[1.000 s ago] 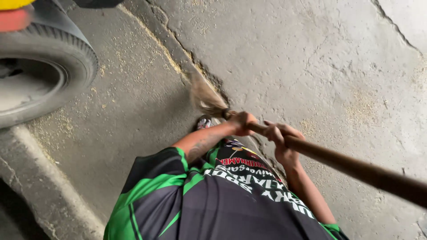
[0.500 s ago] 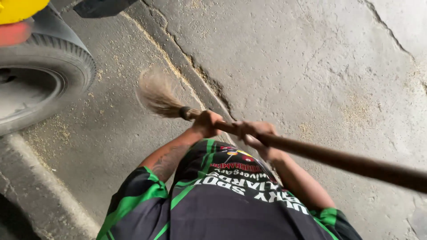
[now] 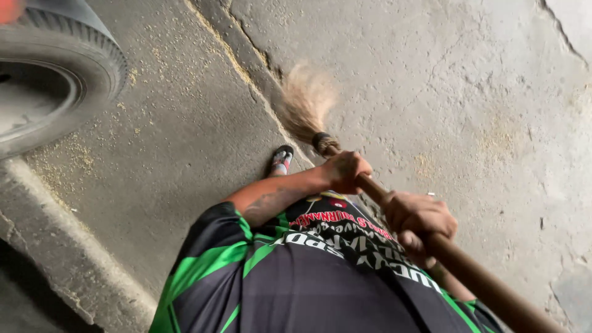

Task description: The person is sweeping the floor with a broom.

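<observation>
Head view, looking straight down the person's front, and it's all about the broom (image 3: pixel 345 166) here. The left hand (image 3: pixel 346 171) is wrapped tight around the brown wooden handle, low down, right behind the dark binding where the bristles start. The right hand (image 3: pixel 419 216) is clenched around the same handle a little further up, towards the body, knuckles on top, fingers curled under. Both hands are closed in a firm grip on the broom, the two of them close together but not touching. The handle runs on from the right hand past the hip and out of the bottom right corner. The pale, blurred bristle head (image 3: pixel 306 102) fans out beyond the left hand and sits over the concrete floor (image 3: pixel 444 92), right by a long crack (image 3: pixel 246 74) that runs away from the broom towards the top edge. Just beside the broom's binding, on its near-left side, a foot in a sandal (image 3: pixel 282 159) peeks out. Fine yellowish dust (image 3: pixel 166 43) is scattered on the floor left of the broom, beyond the crack. Well away from the broom, at the far left, a black vehicle tyre (image 3: pixel 68 74) stands on the floor. Below the broom fills the black and green shirt (image 3: pixel 277 277).
</observation>
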